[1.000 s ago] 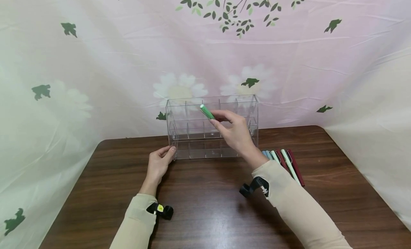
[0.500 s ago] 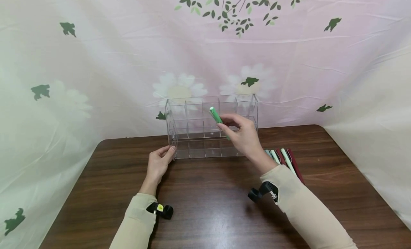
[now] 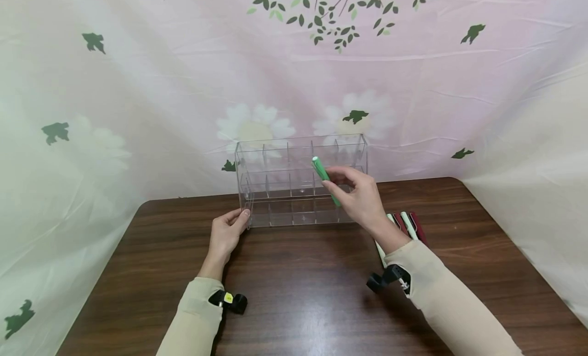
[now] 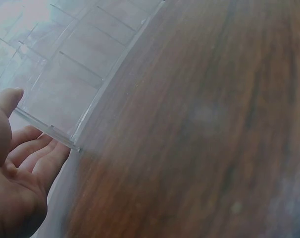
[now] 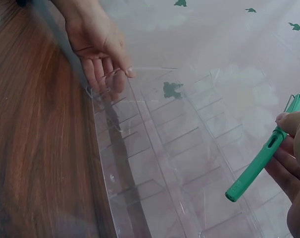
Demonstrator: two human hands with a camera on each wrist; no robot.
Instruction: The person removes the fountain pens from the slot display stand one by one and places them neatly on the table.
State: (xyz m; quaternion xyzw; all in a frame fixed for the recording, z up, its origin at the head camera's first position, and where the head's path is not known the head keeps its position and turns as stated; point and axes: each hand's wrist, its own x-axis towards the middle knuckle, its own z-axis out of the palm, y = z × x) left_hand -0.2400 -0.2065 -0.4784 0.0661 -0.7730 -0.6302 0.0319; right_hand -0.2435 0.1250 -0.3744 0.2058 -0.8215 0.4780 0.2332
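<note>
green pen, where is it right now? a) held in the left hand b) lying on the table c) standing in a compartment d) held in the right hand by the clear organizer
d: the right hand pinches the green pen in front of the clear organizer, its lower end not seated in any compartment.

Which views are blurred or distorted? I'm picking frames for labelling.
Head view: sharp and evenly lit, edges slightly bowed. Left wrist view: hazy, the table smeared, the clear organizer washed out. Right wrist view: the green pen crisp, the near table edge blurred.
</note>
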